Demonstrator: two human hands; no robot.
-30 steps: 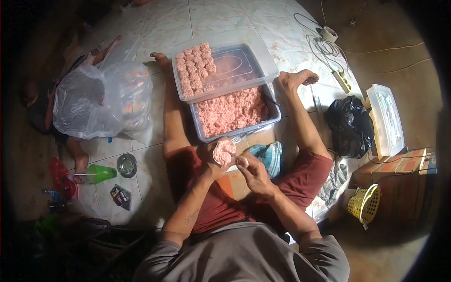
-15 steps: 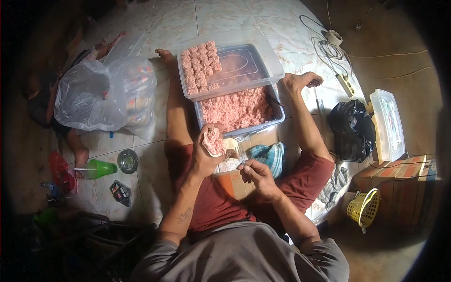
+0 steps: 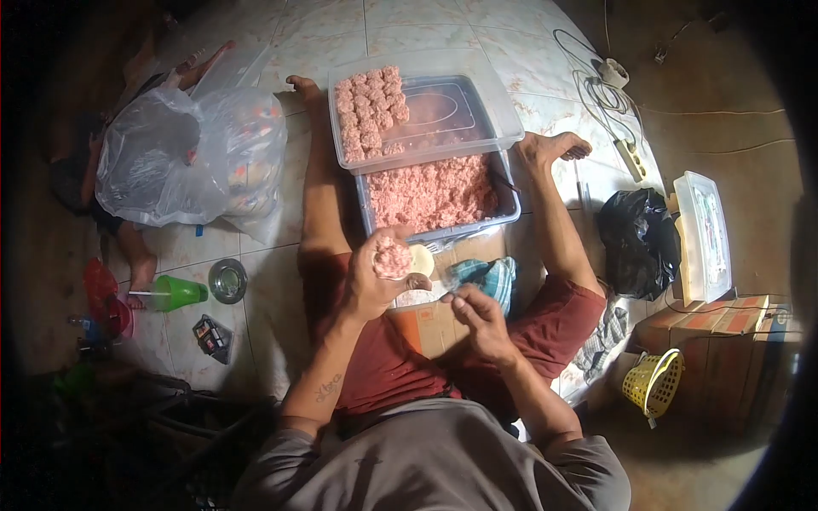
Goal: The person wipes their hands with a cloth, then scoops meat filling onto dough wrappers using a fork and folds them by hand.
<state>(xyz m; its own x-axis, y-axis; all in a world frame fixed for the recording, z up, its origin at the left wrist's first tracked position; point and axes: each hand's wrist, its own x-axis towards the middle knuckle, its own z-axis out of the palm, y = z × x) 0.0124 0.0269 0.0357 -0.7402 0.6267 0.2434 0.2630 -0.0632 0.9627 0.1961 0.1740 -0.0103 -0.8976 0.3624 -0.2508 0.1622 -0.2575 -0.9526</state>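
Note:
My left hand (image 3: pixel 372 277) holds a small wrapper topped with a pink meat mixture (image 3: pixel 393 258), its fingers curled round it. To its right, my right hand (image 3: pixel 480 317) pinches a thin utensil whose far end is blurred. Beyond my hands, a blue-rimmed tub (image 3: pixel 511 209) holds loose pink mixture (image 3: pixel 430 194). A clear tray (image 3: pixel 503 119) lies across the tub's far part, with rows of shaped pink pieces (image 3: pixel 371 106) at its left. A pale round wrapper (image 3: pixel 422 261) lies beside my left hand, above a cardboard box (image 3: pixel 439 332).
At left are a plastic bag (image 3: pixel 153 162), a green cup (image 3: pixel 181 292), a metal dish (image 3: pixel 227 281) and part of another person (image 3: pixel 136 251). At right are a black bag (image 3: pixel 639 243), a clear container (image 3: pixel 705 234), a yellow basket (image 3: pixel 654 383) and a power strip (image 3: pixel 630 160).
The mixture in my left hand now faces up more and looks rounder. My right hand has moved slightly right, away from the left, with the utensil.

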